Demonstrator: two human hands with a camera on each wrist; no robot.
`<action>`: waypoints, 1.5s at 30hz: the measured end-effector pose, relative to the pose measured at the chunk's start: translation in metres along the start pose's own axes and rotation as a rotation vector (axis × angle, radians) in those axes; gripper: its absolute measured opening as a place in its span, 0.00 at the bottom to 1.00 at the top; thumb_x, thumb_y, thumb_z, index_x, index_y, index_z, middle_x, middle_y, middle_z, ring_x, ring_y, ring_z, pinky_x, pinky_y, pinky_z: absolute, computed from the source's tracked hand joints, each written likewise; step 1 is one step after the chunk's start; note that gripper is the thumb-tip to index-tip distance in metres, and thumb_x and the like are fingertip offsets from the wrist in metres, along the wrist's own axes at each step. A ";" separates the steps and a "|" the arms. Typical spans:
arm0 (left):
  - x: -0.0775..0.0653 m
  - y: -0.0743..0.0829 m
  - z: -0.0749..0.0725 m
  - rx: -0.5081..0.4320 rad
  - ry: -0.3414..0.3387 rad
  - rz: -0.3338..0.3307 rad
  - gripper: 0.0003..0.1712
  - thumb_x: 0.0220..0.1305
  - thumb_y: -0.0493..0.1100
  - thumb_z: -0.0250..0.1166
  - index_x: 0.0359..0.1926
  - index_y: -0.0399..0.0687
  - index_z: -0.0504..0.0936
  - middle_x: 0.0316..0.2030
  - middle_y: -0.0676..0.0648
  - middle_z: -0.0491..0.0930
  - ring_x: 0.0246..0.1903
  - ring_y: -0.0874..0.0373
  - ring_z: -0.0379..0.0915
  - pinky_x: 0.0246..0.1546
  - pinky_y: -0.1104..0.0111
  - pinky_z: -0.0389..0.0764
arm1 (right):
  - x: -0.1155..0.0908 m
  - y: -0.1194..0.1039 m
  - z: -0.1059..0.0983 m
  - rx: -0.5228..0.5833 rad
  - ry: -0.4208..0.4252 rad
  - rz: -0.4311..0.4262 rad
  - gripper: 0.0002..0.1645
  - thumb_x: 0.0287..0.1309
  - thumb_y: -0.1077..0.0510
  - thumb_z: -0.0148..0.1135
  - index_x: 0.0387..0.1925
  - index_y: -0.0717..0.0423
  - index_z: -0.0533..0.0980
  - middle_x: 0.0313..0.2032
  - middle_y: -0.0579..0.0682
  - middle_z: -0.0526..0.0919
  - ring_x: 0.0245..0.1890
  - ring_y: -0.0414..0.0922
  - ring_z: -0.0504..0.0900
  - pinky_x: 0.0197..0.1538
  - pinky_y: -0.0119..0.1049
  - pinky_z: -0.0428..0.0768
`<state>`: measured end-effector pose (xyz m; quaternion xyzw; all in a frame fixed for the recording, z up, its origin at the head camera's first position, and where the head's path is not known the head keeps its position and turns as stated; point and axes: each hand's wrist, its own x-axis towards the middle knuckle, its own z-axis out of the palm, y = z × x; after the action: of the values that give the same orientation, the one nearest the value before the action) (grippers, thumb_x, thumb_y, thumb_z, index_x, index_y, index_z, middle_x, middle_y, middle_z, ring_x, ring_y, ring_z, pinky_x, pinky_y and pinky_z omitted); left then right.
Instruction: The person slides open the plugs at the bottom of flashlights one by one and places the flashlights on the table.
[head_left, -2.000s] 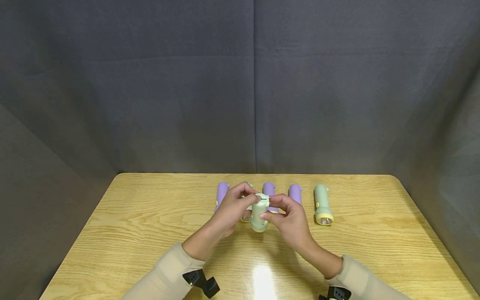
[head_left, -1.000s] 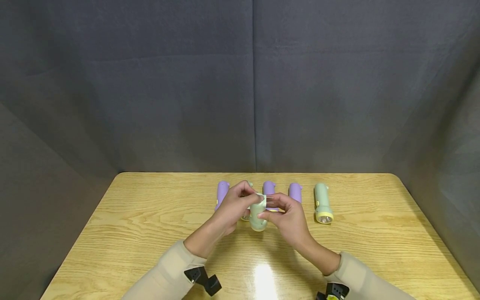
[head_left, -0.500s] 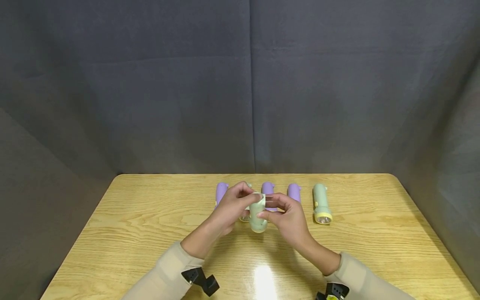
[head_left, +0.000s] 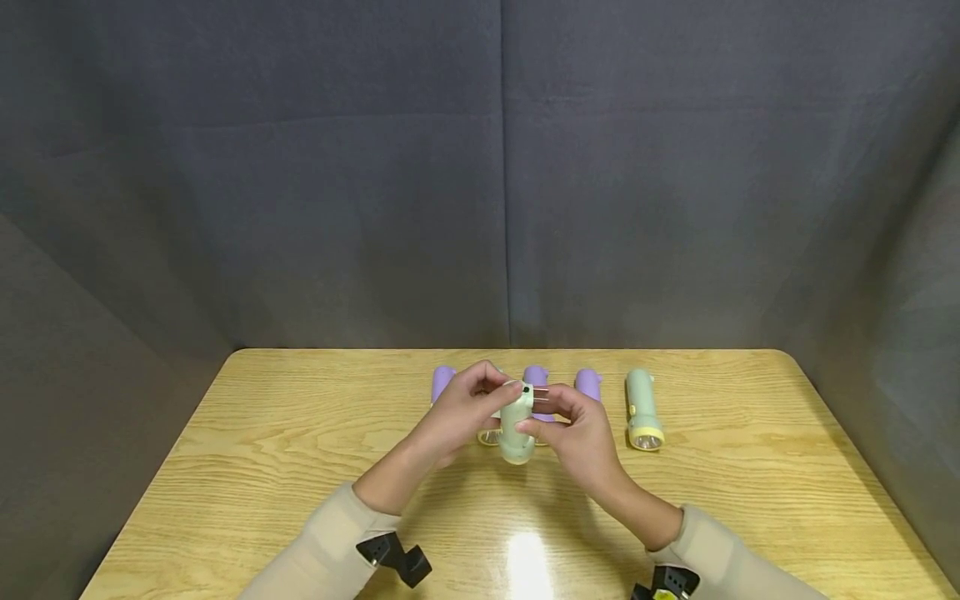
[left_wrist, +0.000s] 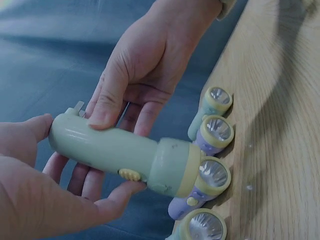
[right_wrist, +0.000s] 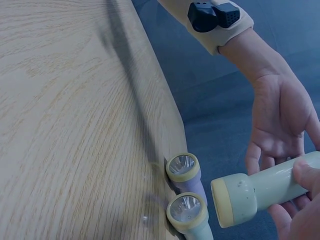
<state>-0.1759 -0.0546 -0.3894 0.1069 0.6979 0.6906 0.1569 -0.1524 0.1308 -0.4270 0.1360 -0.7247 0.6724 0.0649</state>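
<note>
Between my two hands is a pale green flashlight (head_left: 516, 437), lifted above the table with its yellow-rimmed head lowest in the head view. Metal plug prongs (left_wrist: 79, 106) stick out from the side of its tail. My left hand (head_left: 453, 417) grips the tail end, thumb near a small black spot there. With thumb and fingers, my right hand (head_left: 583, 446) holds the body from the other side, the fingers close by the prongs. A ribbed yellow switch (left_wrist: 129, 174) shows on the barrel in the left wrist view.
Behind the hands a row of flashlights lies on the wooden table (head_left: 300, 433): a purple one (head_left: 443, 382) at left, a partly hidden green one (head_left: 491, 437), purple ones (head_left: 588, 383) towards the middle and a green one (head_left: 642, 400) at right. Dark curtains (head_left: 375, 208) surround the table.
The prongs stick out farther from the flashlight than two seconds ago. My left thumb has shifted back a little, showing the black spot. Both hands keep their hold.
</note>
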 end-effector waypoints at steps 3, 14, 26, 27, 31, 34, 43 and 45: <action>0.000 -0.002 -0.003 0.006 -0.031 0.017 0.14 0.75 0.43 0.62 0.49 0.36 0.75 0.48 0.43 0.77 0.45 0.56 0.77 0.47 0.57 0.85 | 0.000 0.000 -0.001 -0.011 0.004 0.008 0.18 0.50 0.71 0.76 0.45 0.67 0.82 0.47 0.60 0.86 0.43 0.41 0.85 0.46 0.35 0.87; -0.003 -0.014 -0.020 -0.008 -0.163 0.122 0.23 0.72 0.34 0.63 0.65 0.31 0.73 0.58 0.36 0.77 0.54 0.50 0.78 0.52 0.55 0.84 | 0.001 -0.001 -0.004 -0.026 0.010 0.029 0.18 0.52 0.69 0.75 0.47 0.66 0.83 0.47 0.57 0.87 0.44 0.42 0.85 0.48 0.35 0.85; -0.001 -0.025 -0.022 0.089 -0.146 0.260 0.27 0.66 0.31 0.68 0.65 0.35 0.75 0.58 0.37 0.79 0.56 0.46 0.77 0.61 0.52 0.76 | 0.002 -0.004 -0.004 -0.004 0.017 0.079 0.17 0.54 0.69 0.74 0.47 0.68 0.82 0.48 0.60 0.87 0.43 0.43 0.85 0.48 0.33 0.84; -0.001 -0.025 -0.022 0.089 -0.145 0.260 0.27 0.66 0.31 0.68 0.65 0.35 0.75 0.58 0.37 0.79 0.56 0.46 0.77 0.61 0.52 0.77 | 0.002 -0.004 -0.004 -0.006 0.019 0.080 0.17 0.54 0.69 0.74 0.47 0.68 0.82 0.48 0.61 0.87 0.43 0.43 0.85 0.48 0.32 0.84; -0.001 -0.026 -0.020 0.098 -0.123 0.245 0.28 0.65 0.31 0.69 0.65 0.35 0.75 0.57 0.38 0.79 0.55 0.46 0.78 0.58 0.55 0.79 | 0.002 -0.003 -0.003 0.000 0.020 0.083 0.18 0.54 0.69 0.74 0.47 0.69 0.82 0.48 0.62 0.86 0.43 0.43 0.85 0.48 0.32 0.84; -0.001 -0.027 -0.019 0.099 -0.108 0.232 0.27 0.65 0.30 0.69 0.64 0.36 0.76 0.57 0.38 0.79 0.54 0.46 0.78 0.56 0.57 0.81 | 0.001 -0.002 -0.003 0.001 0.019 0.082 0.18 0.54 0.69 0.74 0.47 0.69 0.82 0.48 0.62 0.86 0.43 0.43 0.85 0.49 0.32 0.84; -0.001 -0.027 -0.016 0.079 -0.059 0.213 0.27 0.67 0.30 0.67 0.65 0.37 0.75 0.57 0.38 0.78 0.55 0.45 0.77 0.53 0.59 0.83 | 0.002 -0.001 -0.001 0.035 0.035 0.080 0.21 0.55 0.72 0.72 0.51 0.71 0.80 0.51 0.64 0.84 0.45 0.42 0.84 0.48 0.32 0.85; -0.002 -0.026 -0.015 0.072 -0.043 0.199 0.26 0.67 0.30 0.66 0.66 0.37 0.75 0.58 0.37 0.77 0.54 0.46 0.77 0.50 0.61 0.84 | 0.002 -0.001 0.000 0.056 0.040 0.077 0.21 0.55 0.73 0.71 0.52 0.72 0.79 0.51 0.64 0.83 0.44 0.41 0.84 0.48 0.32 0.85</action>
<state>-0.1783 -0.0699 -0.4156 0.1960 0.7048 0.6747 0.0984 -0.1541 0.1303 -0.4254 0.0961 -0.7089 0.6970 0.0495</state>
